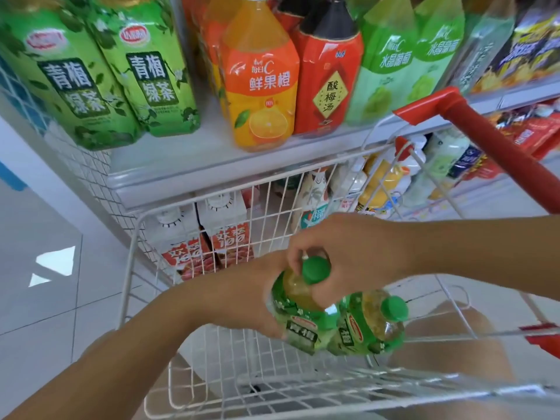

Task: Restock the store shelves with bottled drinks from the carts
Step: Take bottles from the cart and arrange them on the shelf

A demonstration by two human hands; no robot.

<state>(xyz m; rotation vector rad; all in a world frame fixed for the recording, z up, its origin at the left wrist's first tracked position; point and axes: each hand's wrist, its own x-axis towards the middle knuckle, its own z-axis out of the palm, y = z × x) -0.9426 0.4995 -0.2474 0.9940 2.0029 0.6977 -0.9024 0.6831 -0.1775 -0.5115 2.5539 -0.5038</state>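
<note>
Two green tea bottles with green caps lie side by side inside the white wire cart (133, 256). My left hand (257, 298) wraps the body of the nearer bottle (298, 316) from the left. My right hand (342, 253) grips that bottle's neck just below its cap. The second green tea bottle (369, 325) rests against it on the right, untouched. Up on the white shelf (188, 165) stand matching large green tea bottles (145, 74) at the left.
On the same shelf an orange juice bottle (260, 86), a red plum drink bottle (327, 77) and pale green grape drinks (391, 62) stand in a row. The cart's red handle (491, 140) juts up at right. White cartons (224, 225) fill the lower shelf.
</note>
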